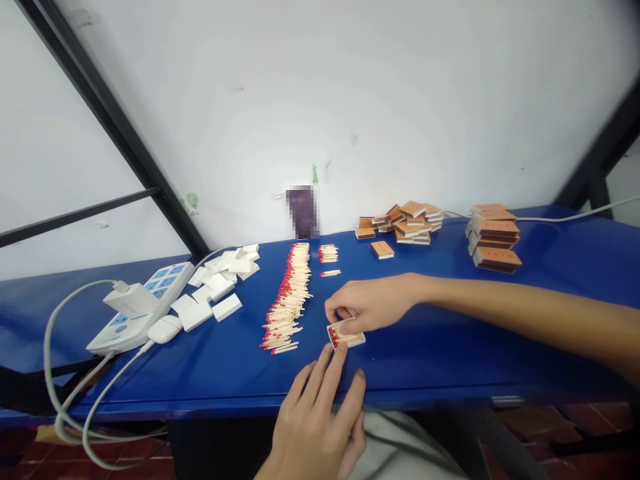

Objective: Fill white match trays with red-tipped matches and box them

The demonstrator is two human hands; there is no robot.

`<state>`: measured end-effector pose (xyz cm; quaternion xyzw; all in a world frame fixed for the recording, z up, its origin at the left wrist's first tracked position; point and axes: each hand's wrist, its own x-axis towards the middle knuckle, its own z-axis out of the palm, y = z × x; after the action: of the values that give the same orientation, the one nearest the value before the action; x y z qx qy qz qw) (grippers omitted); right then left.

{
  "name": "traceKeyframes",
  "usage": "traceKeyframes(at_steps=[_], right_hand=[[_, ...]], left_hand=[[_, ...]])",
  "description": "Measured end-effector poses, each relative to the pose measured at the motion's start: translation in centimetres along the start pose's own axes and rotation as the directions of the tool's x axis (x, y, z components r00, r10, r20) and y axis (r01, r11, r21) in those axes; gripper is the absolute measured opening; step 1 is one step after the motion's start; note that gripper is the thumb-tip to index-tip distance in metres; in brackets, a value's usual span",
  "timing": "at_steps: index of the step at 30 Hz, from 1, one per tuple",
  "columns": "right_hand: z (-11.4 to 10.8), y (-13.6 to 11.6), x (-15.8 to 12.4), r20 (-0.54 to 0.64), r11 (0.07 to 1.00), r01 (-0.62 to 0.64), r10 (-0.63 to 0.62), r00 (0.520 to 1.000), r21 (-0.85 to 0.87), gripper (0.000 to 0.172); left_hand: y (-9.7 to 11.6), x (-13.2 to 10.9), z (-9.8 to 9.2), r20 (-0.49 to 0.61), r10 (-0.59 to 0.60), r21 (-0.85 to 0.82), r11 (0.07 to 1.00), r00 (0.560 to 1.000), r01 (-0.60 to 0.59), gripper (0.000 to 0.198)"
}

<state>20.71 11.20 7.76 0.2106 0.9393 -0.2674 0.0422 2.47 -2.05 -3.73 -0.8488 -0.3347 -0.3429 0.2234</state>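
Currently, the table point(215, 363) is reached over by both hands: left hand point(314, 420) loosely spread, nothing held; right hand point(374, 303) curled, its grip's hold not discernible. The tray point(357, 343), near the table's front edge, is touched by both, matches point(337, 335) laid inside.

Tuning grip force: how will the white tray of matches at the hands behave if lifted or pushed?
The white tray looks like thin card: probably light, may flex if squeezed. Its matches lie uncovered, so tilting could spill them. Low and flat on the blue tabletop, it would likely slide rather than tip.
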Motion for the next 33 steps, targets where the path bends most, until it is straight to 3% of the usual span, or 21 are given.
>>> traceKeyframes(at_steps=[9, 22, 33], right_hand=[[0.22, 0.32, -0.01, 0.002, 1.0, -0.002, 0.002, 1.0, -0.025, 0.021], [0.53, 1.01, 0.33, -0.013, 0.996, 0.029, -0.028, 1.0, 0.088, 0.017], [0.65, 0.9, 0.25, -0.011, 0.999, 0.027, -0.027, 1.0, 0.034, 0.018]], left_hand=[[0.09, 0.15, -0.06, 0.004, 0.005, 0.009, 1.0, 1.0, -0.005, 0.033], [0.11, 0.1, -0.14, -0.001, -0.004, -0.014, 1.0, 1.0, 0.004, 0.033], [0.12, 0.02, -0.01, -0.006, 0.003, -0.006, 1.0, 1.0, -0.003, 0.033]])
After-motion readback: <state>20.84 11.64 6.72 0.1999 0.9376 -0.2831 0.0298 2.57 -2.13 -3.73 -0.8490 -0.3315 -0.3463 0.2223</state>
